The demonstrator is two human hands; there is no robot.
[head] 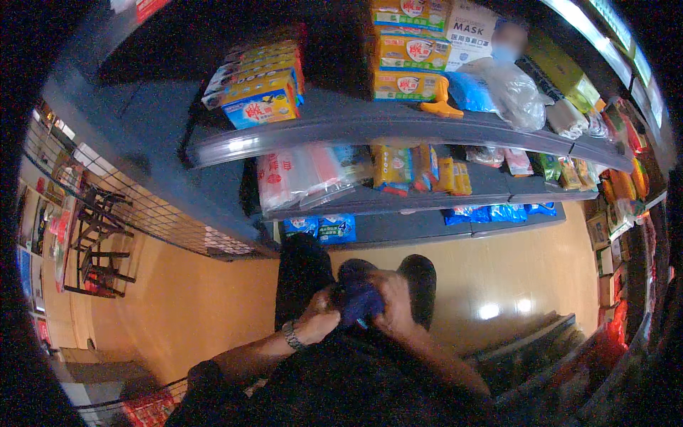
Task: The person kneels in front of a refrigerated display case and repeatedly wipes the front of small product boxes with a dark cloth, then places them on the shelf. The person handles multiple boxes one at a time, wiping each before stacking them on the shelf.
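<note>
Low in front of my body, a dark blue bunched thing [360,304], apparently cloth, is held between both hands. My left hand [320,316] closes on its left side; a metal-band wristwatch [292,336] circles that wrist. On the other side my right hand [396,301] grips it, somewhat blurred. A small light-blue spot shows at its lower edge. Dark shoes and trouser legs [304,267] lie just beyond the hands. The thing's exact kind is too dark and blurred to tell.
Ahead stands a dark shelf unit [341,125] bearing yellow soap boxes [261,101], stacked packs [411,85], an orange-handled tool [443,101] and plastic bags [304,179]. Blue packets [480,213] sit on its lowest shelf. Wire mesh [160,197] and dark stools [101,240] are left; more stocked shelves [613,256] rise right.
</note>
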